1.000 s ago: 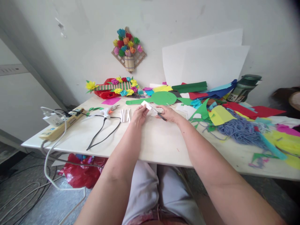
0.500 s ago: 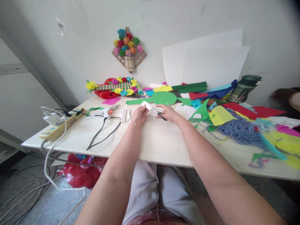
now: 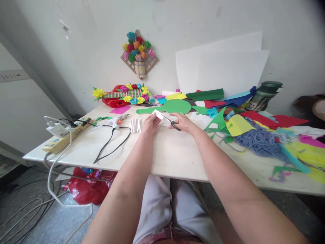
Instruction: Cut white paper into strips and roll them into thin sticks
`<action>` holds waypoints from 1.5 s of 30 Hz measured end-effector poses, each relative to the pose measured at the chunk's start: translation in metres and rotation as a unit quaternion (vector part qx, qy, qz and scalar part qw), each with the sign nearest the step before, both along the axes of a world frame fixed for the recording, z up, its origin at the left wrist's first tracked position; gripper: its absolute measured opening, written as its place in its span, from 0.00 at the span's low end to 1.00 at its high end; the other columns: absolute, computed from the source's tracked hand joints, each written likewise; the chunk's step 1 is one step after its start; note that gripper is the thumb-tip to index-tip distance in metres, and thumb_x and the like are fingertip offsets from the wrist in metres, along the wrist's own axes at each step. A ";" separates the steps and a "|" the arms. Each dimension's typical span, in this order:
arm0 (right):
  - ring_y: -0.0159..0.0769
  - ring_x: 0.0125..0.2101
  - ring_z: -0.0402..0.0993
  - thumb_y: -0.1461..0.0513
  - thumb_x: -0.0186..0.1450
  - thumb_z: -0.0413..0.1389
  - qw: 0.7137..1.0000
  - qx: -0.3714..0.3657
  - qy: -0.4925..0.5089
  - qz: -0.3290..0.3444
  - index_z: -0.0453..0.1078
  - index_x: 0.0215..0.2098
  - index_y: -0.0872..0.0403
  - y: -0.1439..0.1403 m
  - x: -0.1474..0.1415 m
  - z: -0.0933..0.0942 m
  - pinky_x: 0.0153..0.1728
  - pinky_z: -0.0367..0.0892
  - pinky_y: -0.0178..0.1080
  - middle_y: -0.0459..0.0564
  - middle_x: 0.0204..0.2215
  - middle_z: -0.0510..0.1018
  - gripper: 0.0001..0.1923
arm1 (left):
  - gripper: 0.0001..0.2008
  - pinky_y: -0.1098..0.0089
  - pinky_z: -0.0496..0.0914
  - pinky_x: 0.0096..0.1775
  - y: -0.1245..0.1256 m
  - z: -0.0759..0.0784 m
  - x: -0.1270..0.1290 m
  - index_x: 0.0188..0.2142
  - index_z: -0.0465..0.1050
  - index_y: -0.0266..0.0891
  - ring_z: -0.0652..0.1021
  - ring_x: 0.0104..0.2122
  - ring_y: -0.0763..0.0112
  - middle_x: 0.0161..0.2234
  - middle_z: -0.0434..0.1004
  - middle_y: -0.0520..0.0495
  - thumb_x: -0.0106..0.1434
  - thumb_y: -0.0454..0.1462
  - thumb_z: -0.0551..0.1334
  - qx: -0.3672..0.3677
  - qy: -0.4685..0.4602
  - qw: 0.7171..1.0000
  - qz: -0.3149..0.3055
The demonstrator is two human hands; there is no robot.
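My left hand [image 3: 151, 124] pinches a small piece of white paper [image 3: 157, 114] above the middle of the table. From the right, a pair of scissors [image 3: 174, 125] with dark handles meets the paper with its blades. My right hand [image 3: 182, 122] is closed around the scissors' handles. Left of my left hand lie several white rolled sticks [image 3: 135, 125] in a row. Just behind both hands rests a green guitar-like paper cutout [image 3: 178, 106]. How far the blades reach into the paper is hard to make out.
A glue gun [image 3: 116, 122] with its black cord lies left, near a power strip [image 3: 59, 139]. Blue yarn [image 3: 264, 139] and coloured paper scraps [image 3: 240, 126] cover the right side. A dark bottle [image 3: 264, 96] stands behind them. A flower-decorated craft [image 3: 124, 94] sits at the back left.
The white paper has tilted slightly and the scissors' handles look a little wider apart. Both hands stay in nearly the same place.
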State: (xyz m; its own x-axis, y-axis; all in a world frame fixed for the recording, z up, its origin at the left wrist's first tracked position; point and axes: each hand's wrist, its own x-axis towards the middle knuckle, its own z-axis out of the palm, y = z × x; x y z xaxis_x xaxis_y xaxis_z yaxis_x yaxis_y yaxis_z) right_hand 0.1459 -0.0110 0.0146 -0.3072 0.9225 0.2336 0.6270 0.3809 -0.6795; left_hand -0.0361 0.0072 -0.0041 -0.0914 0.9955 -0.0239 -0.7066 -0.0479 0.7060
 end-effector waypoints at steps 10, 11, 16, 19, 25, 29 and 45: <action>0.29 0.21 0.64 0.54 0.51 0.63 1.000 0.020 0.005 0.009 0.61 0.57 0.54 0.002 0.004 -0.004 0.27 0.61 0.34 0.41 0.22 0.70 0.37 | 0.03 0.76 0.72 0.31 -0.001 -0.003 0.000 0.27 0.71 0.31 0.75 0.23 0.79 0.22 0.73 0.50 0.58 0.29 0.62 0.039 0.041 0.998 -0.036; 0.29 0.21 0.64 0.54 0.51 0.63 1.000 0.019 0.007 0.010 0.61 0.57 0.54 0.002 0.004 -0.005 0.28 0.61 0.34 0.41 0.23 0.70 0.37 | 0.04 0.76 0.72 0.31 -0.002 -0.003 0.001 0.27 0.71 0.31 0.75 0.23 0.79 0.22 0.73 0.50 0.58 0.29 0.62 0.038 0.044 0.997 -0.041; 0.28 0.21 0.64 0.54 0.51 0.63 0.999 -0.006 0.030 0.018 0.59 0.59 0.54 0.003 0.006 -0.008 0.26 0.62 0.34 0.41 0.22 0.70 0.39 | 0.05 0.76 0.72 0.32 -0.005 -0.001 0.003 0.26 0.71 0.31 0.75 0.24 0.79 0.22 0.73 0.50 0.58 0.28 0.61 0.040 0.047 0.997 -0.056; 0.27 0.19 0.62 0.54 0.51 0.63 0.997 -0.032 0.057 0.031 0.58 0.59 0.54 0.003 0.005 -0.008 0.23 0.61 0.32 0.41 0.22 0.70 0.40 | 0.04 0.75 0.72 0.33 -0.005 -0.002 0.003 0.27 0.71 0.31 0.75 0.24 0.79 0.23 0.73 0.49 0.58 0.28 0.61 0.038 0.044 0.997 -0.049; 0.24 0.17 0.58 0.54 0.50 0.64 0.993 -0.065 0.092 0.042 0.57 0.60 0.55 0.003 0.004 -0.006 0.19 0.58 0.30 0.40 0.20 0.68 0.42 | 0.02 0.75 0.73 0.35 -0.002 -0.003 0.000 0.28 0.71 0.32 0.74 0.24 0.79 0.24 0.74 0.49 0.57 0.29 0.63 0.028 0.044 0.997 -0.048; 0.24 0.16 0.58 0.54 0.49 0.65 0.993 -0.068 0.090 0.043 0.58 0.60 0.55 0.002 0.004 -0.003 0.18 0.57 0.30 0.40 0.19 0.68 0.42 | 0.02 0.76 0.73 0.33 -0.003 -0.002 0.000 0.28 0.72 0.31 0.75 0.24 0.79 0.23 0.73 0.49 0.57 0.29 0.62 0.029 0.040 0.997 -0.057; 0.24 0.12 0.56 0.56 0.48 0.65 0.991 -0.074 0.100 0.052 0.58 0.60 0.55 0.000 0.001 0.003 0.14 0.54 0.28 0.35 0.12 0.64 0.43 | 0.06 0.76 0.73 0.32 -0.002 -0.001 -0.001 0.26 0.71 0.31 0.74 0.23 0.79 0.22 0.72 0.49 0.59 0.29 0.60 0.011 0.048 0.997 -0.052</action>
State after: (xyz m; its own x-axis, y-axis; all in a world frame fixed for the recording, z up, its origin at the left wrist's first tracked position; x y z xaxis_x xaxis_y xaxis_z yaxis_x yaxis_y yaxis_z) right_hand 0.1474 -0.0112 0.0175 -0.3640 0.9169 0.1635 0.4371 0.3232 -0.8394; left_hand -0.0372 0.0053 -0.0050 0.0116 0.9999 0.0023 -0.6385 0.0056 0.7696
